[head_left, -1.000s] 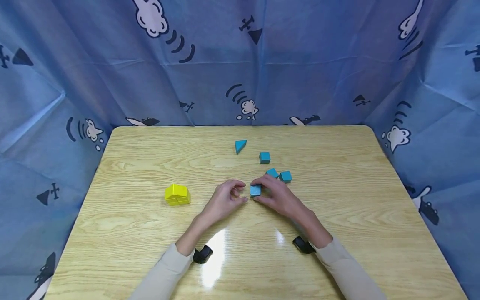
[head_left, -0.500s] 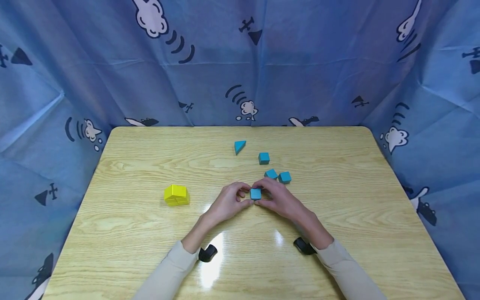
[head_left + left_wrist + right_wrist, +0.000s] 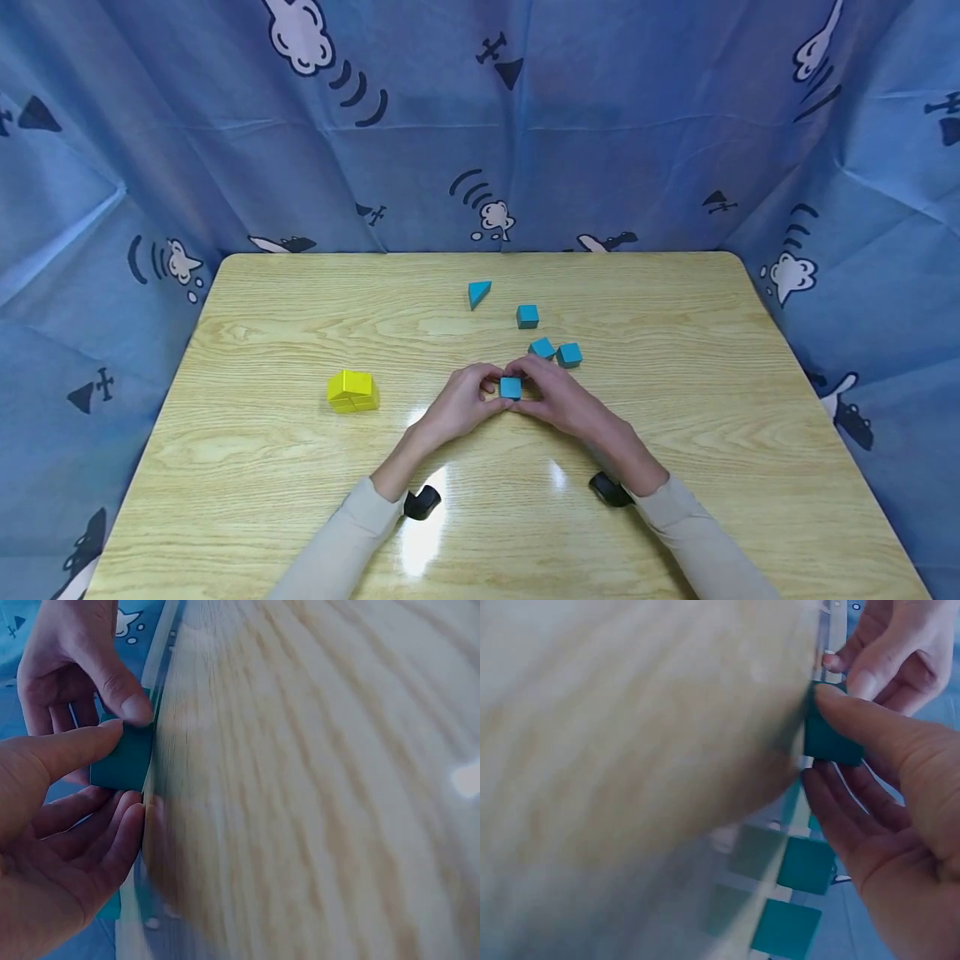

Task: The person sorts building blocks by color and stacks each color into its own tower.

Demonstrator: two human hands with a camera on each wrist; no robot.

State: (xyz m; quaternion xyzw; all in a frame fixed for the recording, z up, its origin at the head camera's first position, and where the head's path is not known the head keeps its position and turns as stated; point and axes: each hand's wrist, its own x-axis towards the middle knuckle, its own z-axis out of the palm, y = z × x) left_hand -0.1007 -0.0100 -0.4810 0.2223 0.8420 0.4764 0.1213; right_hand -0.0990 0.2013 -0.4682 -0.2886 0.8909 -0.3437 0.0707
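A small blue cube (image 3: 510, 387) stands on the wooden table between my two hands. My left hand (image 3: 463, 406) holds it from the left, its thumb on the near face in the left wrist view, where the cube (image 3: 124, 759) looks dark teal. From the right, my right hand (image 3: 558, 402) pinches the same cube (image 3: 831, 731) between thumb and fingers. Both thumbs lie close together along the near side. The fingertips at the far side are partly hidden in the head view.
Just beyond my right hand lie two blue blocks (image 3: 570, 355), with another blue cube (image 3: 527, 317) farther back. A blue triangular block (image 3: 478, 294) is near the far side. Yellow blocks (image 3: 352, 392) form a house-like stack at left. A patterned blue curtain (image 3: 420, 125) surrounds the table (image 3: 262, 483).
My left hand has moved right and taken hold of the cube. The cube and my right hand have shifted slightly toward me. The other blocks stay put.
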